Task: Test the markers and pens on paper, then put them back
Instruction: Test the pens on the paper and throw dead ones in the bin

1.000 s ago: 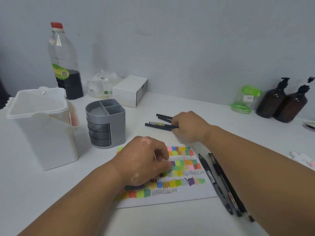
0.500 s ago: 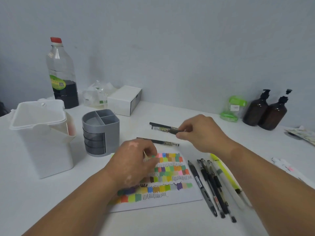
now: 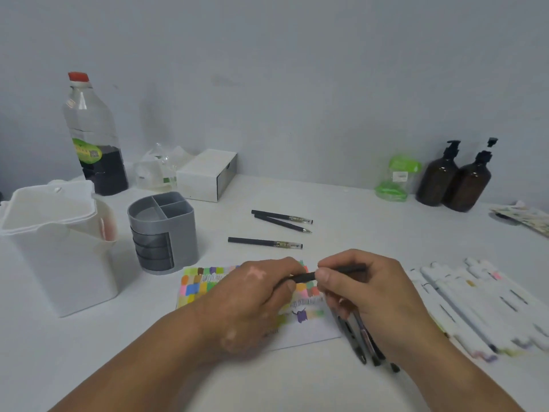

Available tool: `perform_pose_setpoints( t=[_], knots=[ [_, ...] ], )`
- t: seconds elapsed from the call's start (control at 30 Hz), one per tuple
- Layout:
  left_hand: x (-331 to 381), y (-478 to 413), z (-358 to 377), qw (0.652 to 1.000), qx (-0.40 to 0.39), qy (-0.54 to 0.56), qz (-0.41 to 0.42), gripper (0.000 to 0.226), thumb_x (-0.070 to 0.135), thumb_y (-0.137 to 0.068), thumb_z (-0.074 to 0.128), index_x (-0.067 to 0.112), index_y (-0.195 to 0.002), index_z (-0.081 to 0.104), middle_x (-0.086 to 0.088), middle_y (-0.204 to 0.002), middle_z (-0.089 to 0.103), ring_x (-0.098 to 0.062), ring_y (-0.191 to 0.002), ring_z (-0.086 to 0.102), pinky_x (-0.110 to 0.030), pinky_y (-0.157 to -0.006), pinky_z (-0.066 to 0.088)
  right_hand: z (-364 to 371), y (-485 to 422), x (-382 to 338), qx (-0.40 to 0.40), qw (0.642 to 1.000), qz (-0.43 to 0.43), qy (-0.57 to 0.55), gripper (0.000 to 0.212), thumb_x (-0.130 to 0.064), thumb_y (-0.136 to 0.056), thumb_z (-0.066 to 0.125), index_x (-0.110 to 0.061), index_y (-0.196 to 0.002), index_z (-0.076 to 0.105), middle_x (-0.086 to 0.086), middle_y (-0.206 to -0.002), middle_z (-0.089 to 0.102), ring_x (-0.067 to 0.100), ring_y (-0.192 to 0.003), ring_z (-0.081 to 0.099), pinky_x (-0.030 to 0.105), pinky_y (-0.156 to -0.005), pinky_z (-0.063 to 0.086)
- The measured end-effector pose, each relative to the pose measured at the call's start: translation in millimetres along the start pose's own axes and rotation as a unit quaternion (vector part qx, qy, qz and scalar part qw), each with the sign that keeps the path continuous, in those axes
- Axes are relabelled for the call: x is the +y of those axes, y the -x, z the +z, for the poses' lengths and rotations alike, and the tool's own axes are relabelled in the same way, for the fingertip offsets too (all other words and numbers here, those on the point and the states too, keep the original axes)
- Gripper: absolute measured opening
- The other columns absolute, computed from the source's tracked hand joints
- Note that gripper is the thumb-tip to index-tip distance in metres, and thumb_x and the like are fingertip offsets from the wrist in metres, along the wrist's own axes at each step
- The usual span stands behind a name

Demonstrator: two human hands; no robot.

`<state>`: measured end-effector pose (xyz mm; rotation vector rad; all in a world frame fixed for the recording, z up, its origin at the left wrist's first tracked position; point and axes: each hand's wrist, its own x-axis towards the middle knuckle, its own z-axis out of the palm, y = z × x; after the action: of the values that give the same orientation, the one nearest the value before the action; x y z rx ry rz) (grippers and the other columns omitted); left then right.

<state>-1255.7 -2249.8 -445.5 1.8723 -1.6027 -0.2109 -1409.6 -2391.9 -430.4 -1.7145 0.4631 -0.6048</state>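
Both my hands hold one black pen (image 3: pixel 306 275) level above the paper (image 3: pixel 202 281), which is covered in coloured swatches. My left hand (image 3: pixel 255 295) grips its left end and my right hand (image 3: pixel 362 289) grips its right part between thumb and fingers. Three more black pens (image 3: pixel 264 242) lie on the table beyond the paper. Other dark pens (image 3: pixel 356 337) lie at the paper's right edge, partly under my right hand. White markers (image 3: pixel 475 301) lie in a row further right. The grey pen holder (image 3: pixel 162 230) stands empty to the left.
A white lidded bin (image 3: pixel 56 248) stands at the left, with a clear bottle (image 3: pixel 92 135) of dark liquid behind it. A white box (image 3: pixel 208 173), a green packet (image 3: pixel 396 179) and two brown pump bottles (image 3: pixel 454 176) line the wall.
My right hand picked one black pen from the group beyond the paper and brought it back over the paper. My left hand rose off the paper and took the pen's other end.
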Motion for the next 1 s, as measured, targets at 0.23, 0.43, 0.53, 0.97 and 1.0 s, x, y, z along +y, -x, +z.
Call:
perform_pose_setpoints(
  t=[0.23, 0.43, 0.53, 0.97, 1.0],
  knots=[
    [14.6, 0.8, 5.9, 0.998, -0.028, 0.032, 0.037, 0.024, 0.025, -0.109, 0.039, 0.018, -0.106, 0.062, 0.014, -0.092, 0.067, -0.004, -0.080, 0.058, -0.019, -0.073, 0.041, 16.7, 2.6, 9.4, -0.018, 0.999, -0.011, -0.038, 0.023, -0.043, -0.079, 0.075, -0.021, -0.077, 0.069, 0.009, -0.057, 0.061, 0.020, -0.050, 0.054, 0.024, -0.052, 0.046],
    [14.6, -0.7, 3.4, 0.999, -0.020, 0.031, 0.032, 0.018, 0.033, -0.106, 0.047, 0.028, -0.107, 0.065, 0.021, -0.077, 0.064, -0.002, -0.063, 0.051, -0.013, -0.063, 0.034, 20.4, 1.7, 10.2, 0.001, 0.999, -0.016, -0.049, 0.015, -0.038, -0.081, 0.071, -0.025, -0.075, 0.066, 0.006, -0.053, 0.056, 0.021, -0.049, 0.050, 0.029, -0.051, 0.044],
    [2.3, 2.4, -5.1, 0.999, 0.000, 0.029, -0.030, 0.017, 0.046, -0.098, 0.056, 0.032, -0.106, 0.061, 0.017, -0.060, 0.053, -0.006, -0.055, 0.047, -0.012, -0.054, 0.035, 9.5, -2.4, 3.7, 0.097, 0.985, -0.002, -0.141, 0.009, -0.024, -0.077, 0.063, -0.021, -0.076, 0.072, 0.002, -0.048, 0.047, 0.019, -0.045, 0.047, 0.027, -0.042, 0.040],
    [-29.7, 2.2, -20.6, 0.979, -0.063, -0.098, -0.169, 0.038, 0.062, -0.066, 0.083, 0.037, -0.089, 0.067, 0.012, -0.068, 0.060, -0.003, -0.061, 0.053, -0.021, -0.053, 0.036, 34.4, 12.9, 10.3, -0.059, 0.992, 0.075, 0.086, 0.023, -0.007, -0.088, 0.065, -0.014, -0.067, 0.061, 0.006, -0.050, 0.060, 0.018, -0.043, 0.052, 0.027, -0.044, 0.047],
    [-29.9, 2.3, -21.0, 0.978, -0.068, -0.100, -0.171, 0.039, 0.063, -0.066, 0.083, 0.037, -0.090, 0.067, 0.012, -0.069, 0.060, -0.003, -0.061, 0.052, -0.022, -0.054, 0.036, 36.7, 13.6, 11.1, -0.062, 0.992, 0.086, 0.074, 0.024, -0.006, -0.090, 0.062, -0.013, -0.067, 0.061, 0.007, -0.052, 0.061, 0.018, -0.044, 0.053, 0.028, -0.043, 0.047]
  ],
)
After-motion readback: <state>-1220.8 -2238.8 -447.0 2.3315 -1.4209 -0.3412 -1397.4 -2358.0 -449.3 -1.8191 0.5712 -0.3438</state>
